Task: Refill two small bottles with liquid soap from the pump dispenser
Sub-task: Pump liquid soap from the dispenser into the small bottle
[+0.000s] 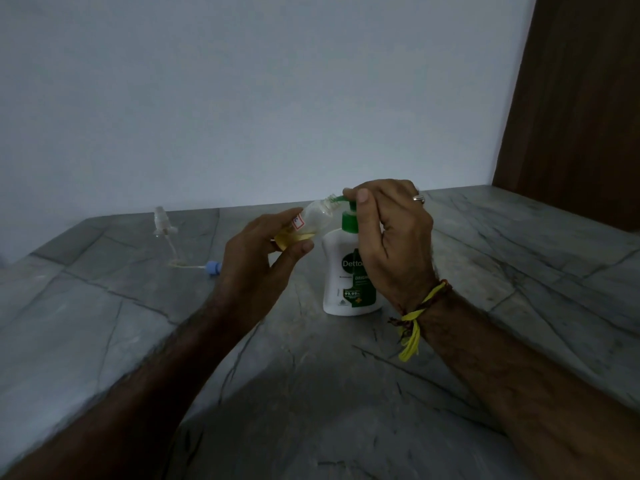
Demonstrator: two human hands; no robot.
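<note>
Standing at a grey stone counter [485, 271], I face a plain pale wall [277, 81], with a dark wooden panel [581, 116] at the far right. To my left, near the wall, a clear spray pump top [162, 221] with its thin tube lies on the counter, and a small blue cap [213, 267] sits just beside the tube's end. Nothing stands between me and the bottles.

My left hand [256, 258] holds a small clear bottle [310, 225] tilted, neck pointing up and to the right, with yellow liquid pooled in its lower part. My fingers curl round its base, thumb across the front. A white label with red edging shows on its side.

The white soap dispenser [346, 275] with a green pump stands upright on the counter, just right of my left hand. My right hand [391, 233] comes over its top, thumb and forefinger curled and pinching the green spout [338, 199], whose tip meets the small bottle's open mouth. A ring [419, 198] is on one finger, and yellow and red threads [415, 317] circle my right wrist.
</note>
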